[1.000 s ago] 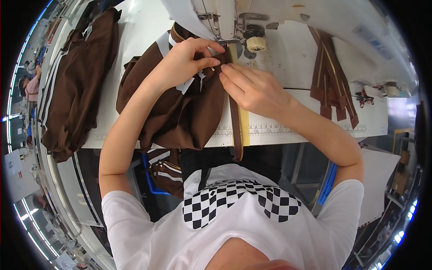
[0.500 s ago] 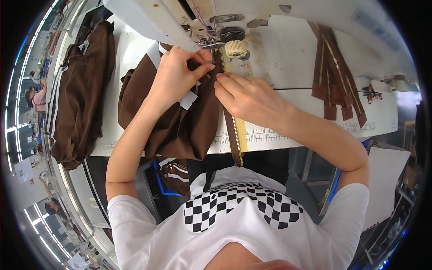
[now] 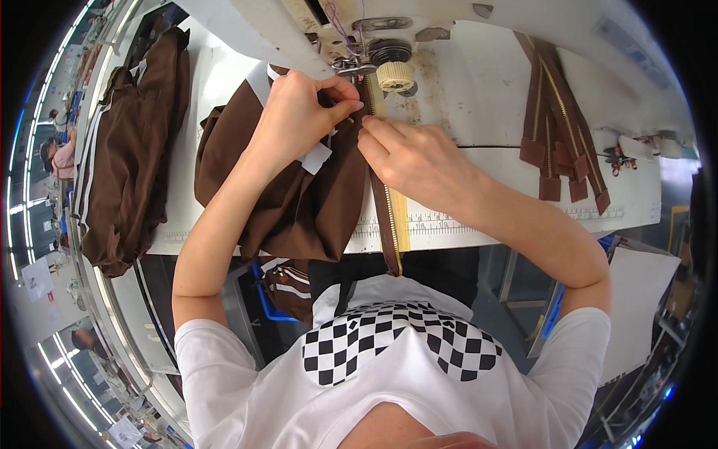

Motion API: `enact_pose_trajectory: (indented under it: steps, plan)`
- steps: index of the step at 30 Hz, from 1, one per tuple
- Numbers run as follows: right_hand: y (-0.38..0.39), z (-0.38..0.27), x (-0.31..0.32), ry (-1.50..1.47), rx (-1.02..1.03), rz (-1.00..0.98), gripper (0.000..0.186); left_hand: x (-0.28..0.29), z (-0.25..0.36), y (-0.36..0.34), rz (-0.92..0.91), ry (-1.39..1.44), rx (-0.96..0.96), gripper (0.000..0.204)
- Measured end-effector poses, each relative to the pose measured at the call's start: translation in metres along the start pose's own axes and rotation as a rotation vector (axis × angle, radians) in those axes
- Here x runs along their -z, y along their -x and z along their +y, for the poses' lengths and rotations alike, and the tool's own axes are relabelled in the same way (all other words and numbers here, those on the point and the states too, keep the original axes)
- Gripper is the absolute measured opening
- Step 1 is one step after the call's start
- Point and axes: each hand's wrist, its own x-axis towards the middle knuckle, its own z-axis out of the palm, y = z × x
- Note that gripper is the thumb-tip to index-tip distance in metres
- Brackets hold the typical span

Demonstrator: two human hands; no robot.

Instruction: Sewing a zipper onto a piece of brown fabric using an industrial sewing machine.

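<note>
My left hand [image 3: 303, 116] is closed, pinching the edge of the brown garment [image 3: 277, 209] just in front of the sewing machine's presser foot [image 3: 353, 69]. My right hand [image 3: 415, 161] has its fingers curled and pressed together on the garment edge and the brown zipper [image 3: 385, 217] lying along it. That zipper has gold teeth and hangs over the table's front edge, beside a yellow guide strip [image 3: 401, 228]. A white patch [image 3: 315, 159] shows on the garment below my left hand. A cream knob [image 3: 395, 75] sits just right of the foot.
Another brown garment with white stripes [image 3: 134, 157] lies on the left. Several brown zippers [image 3: 550, 123] and small clips [image 3: 621, 157] are on the white table [image 3: 486, 90] at the right. A blue bin [image 3: 273, 307] is under the table. A co-worker [image 3: 61, 153] is at the far left.
The view has shifted, showing more of the machine's head. My hands stay at the garment edge by the presser foot, with only slight shifts of the fingers.
</note>
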Motion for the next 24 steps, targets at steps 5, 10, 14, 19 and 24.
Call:
enact_pose_trajectory:
  steps: [5,10,14,19,24]
  plan:
    - [0.0,-0.001,0.001,0.004,-0.005,0.004,0.019,-0.001,0.002,-0.001,-0.011,-0.027,0.013,0.023]
    - [-0.006,0.001,0.002,-0.079,-0.018,0.14,0.012,-0.011,-0.018,0.006,0.152,-0.125,-0.286,0.012]
    - [-0.001,0.002,0.003,-0.031,-0.077,0.158,0.019,-0.018,-0.018,0.029,0.255,-0.496,-0.659,0.033]
    - [-0.004,0.004,0.005,0.04,-0.049,0.088,0.029,-0.016,-0.027,0.03,0.285,-0.422,-0.639,0.036]
    - [-0.012,0.014,-0.001,0.131,-0.07,0.033,0.027,-0.013,-0.039,0.011,0.342,-0.42,-0.705,0.034]
